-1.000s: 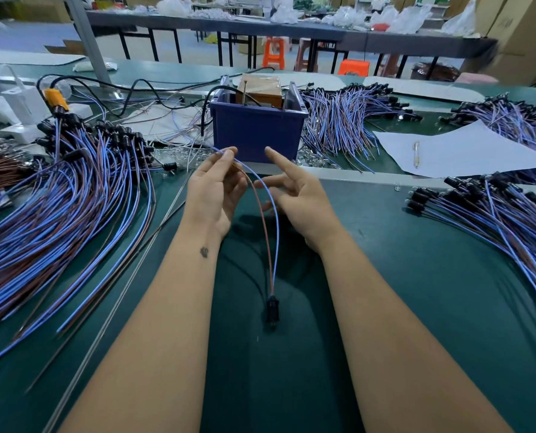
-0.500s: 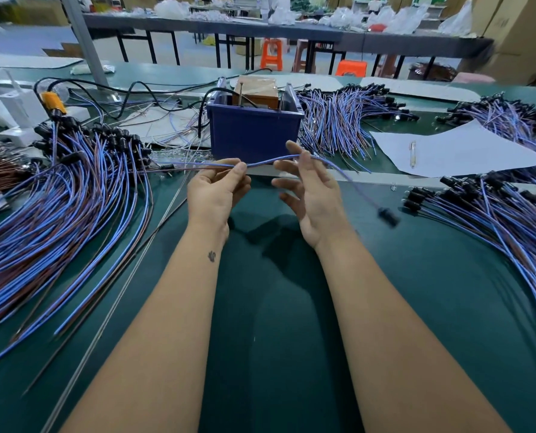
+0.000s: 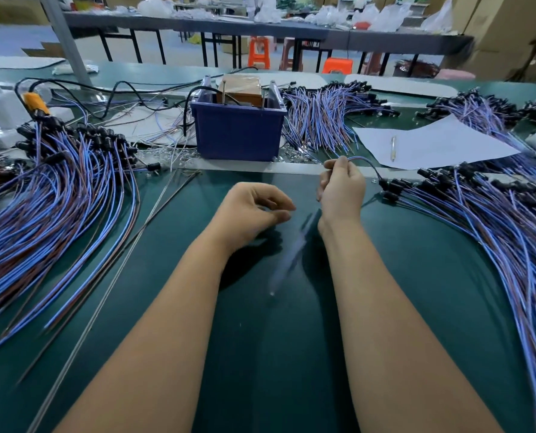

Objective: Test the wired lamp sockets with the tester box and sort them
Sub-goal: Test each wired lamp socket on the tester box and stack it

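My right hand [image 3: 341, 192] grips a wired lamp socket [image 3: 366, 165] by its blue and brown wires. The black socket end hangs to the right, at the edge of the right-hand pile of wired sockets [image 3: 485, 220]. The wire tails blur downward between my wrists. My left hand [image 3: 254, 210] hovers over the green mat with fingers loosely curled and holds nothing. The blue tester box [image 3: 238, 132] stands straight ahead, beyond both hands. A large pile of wired sockets [image 3: 51, 201] lies at the left.
Another bundle of wired sockets [image 3: 326, 117] lies right of the box. A white paper sheet [image 3: 432, 145] with a pen [image 3: 393, 148] sits at the right. Thin metal rods [image 3: 129, 245] lie diagonally on the mat. Black cables [image 3: 129, 92] run behind the box.
My left hand has let go of the wires and drawn back. My right hand has carried the socket rightward to the right pile, the wire tails swinging down.
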`<state>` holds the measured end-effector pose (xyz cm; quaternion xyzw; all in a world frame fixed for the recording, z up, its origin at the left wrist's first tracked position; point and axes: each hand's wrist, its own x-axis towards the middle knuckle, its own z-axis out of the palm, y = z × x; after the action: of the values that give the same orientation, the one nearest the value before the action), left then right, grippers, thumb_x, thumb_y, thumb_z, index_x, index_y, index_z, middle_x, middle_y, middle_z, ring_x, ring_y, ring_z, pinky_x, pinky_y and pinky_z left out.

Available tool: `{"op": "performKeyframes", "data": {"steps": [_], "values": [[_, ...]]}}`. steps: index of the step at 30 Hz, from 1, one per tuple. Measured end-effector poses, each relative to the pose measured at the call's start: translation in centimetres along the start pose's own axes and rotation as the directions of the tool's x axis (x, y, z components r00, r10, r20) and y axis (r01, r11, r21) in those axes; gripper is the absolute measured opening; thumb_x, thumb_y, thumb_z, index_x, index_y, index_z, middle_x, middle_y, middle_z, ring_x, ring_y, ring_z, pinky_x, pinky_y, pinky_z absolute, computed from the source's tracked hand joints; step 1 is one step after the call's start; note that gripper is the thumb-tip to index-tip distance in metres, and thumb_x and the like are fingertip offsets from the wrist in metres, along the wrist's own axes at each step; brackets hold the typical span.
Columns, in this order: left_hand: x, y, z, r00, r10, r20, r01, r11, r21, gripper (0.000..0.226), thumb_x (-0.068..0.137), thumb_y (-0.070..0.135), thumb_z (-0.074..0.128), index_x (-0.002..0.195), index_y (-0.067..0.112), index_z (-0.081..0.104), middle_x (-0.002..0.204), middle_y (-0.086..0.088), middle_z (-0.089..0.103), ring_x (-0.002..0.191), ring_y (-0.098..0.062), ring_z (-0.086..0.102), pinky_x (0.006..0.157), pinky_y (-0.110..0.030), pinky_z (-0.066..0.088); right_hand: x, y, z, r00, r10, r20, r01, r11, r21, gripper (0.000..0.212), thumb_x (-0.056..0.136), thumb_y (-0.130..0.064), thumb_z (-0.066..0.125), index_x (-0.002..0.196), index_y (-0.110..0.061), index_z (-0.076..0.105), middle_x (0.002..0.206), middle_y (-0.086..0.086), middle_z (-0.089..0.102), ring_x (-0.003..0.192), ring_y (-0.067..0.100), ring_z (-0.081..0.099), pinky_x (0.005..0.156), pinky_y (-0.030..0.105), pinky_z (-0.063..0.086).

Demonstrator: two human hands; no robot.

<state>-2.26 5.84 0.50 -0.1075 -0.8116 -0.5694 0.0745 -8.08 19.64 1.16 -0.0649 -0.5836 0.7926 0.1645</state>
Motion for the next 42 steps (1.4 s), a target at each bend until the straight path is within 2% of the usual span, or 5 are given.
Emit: {"op": "performKeyframes", "data": {"steps": [9, 17, 27, 31, 42], "values": [[-0.1, -0.9, 0.3, 1.0, -0.03, -0.007, 0.03, 0.968, 0.249, 0.029, 0.083, 0.006, 0.064, 0.073, 0.032, 0.073, 0.071, 0.009, 0.072, 0.067, -0.006, 0.066, 0.067, -0.02, 0.053, 1.1, -3.5, -7.8, 0.96, -0.131, 0.248, 0.267, 0.698, -0.665, 0.038, 0.102, -0.021, 0.04, 0.067, -0.02, 0.055, 0.057, -0.004, 0.048, 0.054, 0.012, 0.044, 0.057, 0.03, 0.034], [-0.1, -1.0, 0.4, 1.0, -0.024, -0.004, 0.025, 0.964, 0.263, 0.025, 0.086, 0.006, 0.065, 0.076, 0.028, 0.073, 0.078, 0.009, 0.073, 0.076, -0.008, 0.068, 0.078, -0.023, 0.052, 1.8, -10.4, -13.8, 0.859, -0.365, 0.36, 0.499, 0.436, -0.749, 0.032, 0.103, -0.019, 0.04, 0.08, -0.009, 0.06, 0.061, -0.009, 0.048, 0.056, 0.005, 0.043, 0.053, 0.023, 0.032], [-0.2, -0.8, 0.4, 0.999, -0.042, 0.001, 0.041, 0.97, 0.239, 0.022, 0.087, 0.009, 0.065, 0.079, 0.027, 0.073, 0.08, 0.011, 0.073, 0.076, -0.001, 0.066, 0.075, -0.016, 0.05, 3.6, -9.3, -19.8, 0.996, -0.083, 0.025, 0.016, -0.116, -0.993, 0.026, 0.097, -0.022, 0.041, 0.076, -0.008, 0.047, 0.087, 0.016, 0.057, 0.078, 0.033, 0.052, 0.065, 0.033, 0.035], [0.0, -0.9, 0.4, 0.999, -0.045, 0.01, 0.042, 0.97, 0.239, 0.024, 0.087, 0.009, 0.063, 0.078, 0.029, 0.073, 0.081, 0.016, 0.072, 0.079, 0.002, 0.066, 0.076, -0.015, 0.047, 2.6, -8.5, -18.2, 0.968, -0.249, 0.015, -0.04, -0.211, -0.977, 0.033, 0.093, -0.023, 0.049, 0.119, -0.002, 0.051, 0.124, 0.025, 0.052, 0.111, 0.039, 0.049, 0.088, 0.042, 0.041], [0.2, -0.7, 0.5, 0.991, -0.01, -0.132, 0.043, 0.968, 0.248, 0.018, 0.089, 0.006, 0.055, 0.093, 0.02, 0.066, 0.084, 0.008, 0.069, 0.079, -0.009, 0.063, 0.065, -0.006, 0.042, -3.7, -1.3, 0.5, 0.855, -0.109, 0.507, 0.515, 0.062, -0.855, 0.039, 0.095, -0.029, 0.046, 0.131, -0.017, 0.05, 0.132, 0.012, 0.049, 0.124, 0.031, 0.042, 0.099, 0.041, 0.035]]}}
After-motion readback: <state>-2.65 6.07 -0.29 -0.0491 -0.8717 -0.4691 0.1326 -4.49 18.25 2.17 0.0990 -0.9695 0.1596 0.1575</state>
